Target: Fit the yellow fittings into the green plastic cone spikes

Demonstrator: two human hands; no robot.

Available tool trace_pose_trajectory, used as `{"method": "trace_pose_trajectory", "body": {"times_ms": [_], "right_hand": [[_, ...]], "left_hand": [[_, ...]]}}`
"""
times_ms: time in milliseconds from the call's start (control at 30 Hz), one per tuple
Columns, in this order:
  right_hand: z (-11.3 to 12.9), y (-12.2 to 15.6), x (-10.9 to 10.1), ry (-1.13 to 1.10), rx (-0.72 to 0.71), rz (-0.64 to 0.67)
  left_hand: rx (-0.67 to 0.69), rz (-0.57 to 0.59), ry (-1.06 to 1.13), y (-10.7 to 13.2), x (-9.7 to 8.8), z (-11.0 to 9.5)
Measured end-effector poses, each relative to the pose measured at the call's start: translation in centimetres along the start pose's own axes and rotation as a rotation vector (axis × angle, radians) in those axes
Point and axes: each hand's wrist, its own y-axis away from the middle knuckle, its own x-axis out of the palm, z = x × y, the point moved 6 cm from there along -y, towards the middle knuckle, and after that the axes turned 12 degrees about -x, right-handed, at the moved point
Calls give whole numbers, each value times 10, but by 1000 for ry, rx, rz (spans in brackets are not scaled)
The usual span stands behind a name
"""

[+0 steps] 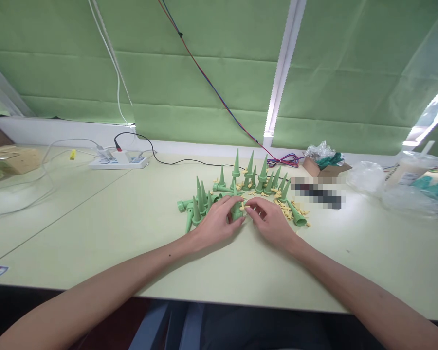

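Observation:
My left hand is closed round a green plastic watering spike, which stands upright on the table. Close beside it, my right hand pinches a small yellow valve piece between thumb and fingertips, at the spike's side. Whether the yellow piece is touching or seated in the spike, I cannot tell. Several more green spikes stand behind my hands, and others lie on their sides, such as the wide-mouthed one to the right. Loose yellow valve pieces are scattered among them.
A white power strip with plugs and cables lies at the back left. Behind the spikes runs a coil of red and blue wire. To the right are a cardboard box, a blurred dark object, and a lidded cup with plastic bags.

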Motion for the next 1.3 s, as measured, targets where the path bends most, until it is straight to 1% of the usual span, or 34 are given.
{"method": "trace_pose_trajectory", "body": {"times_ms": [333,667,900,1300], "right_hand": [[-1,-1,0,7,6,-9],[-2,-1,1,17,14,12],[-2,-1,1,10,6,13],[-4,0,2,17,7,31]], "left_hand": [[1,2,11,0,1,0],[13,3,6,0,1,0],[3,-20,-7,0,0,2],[11,7,-14,0,2,3]]}}
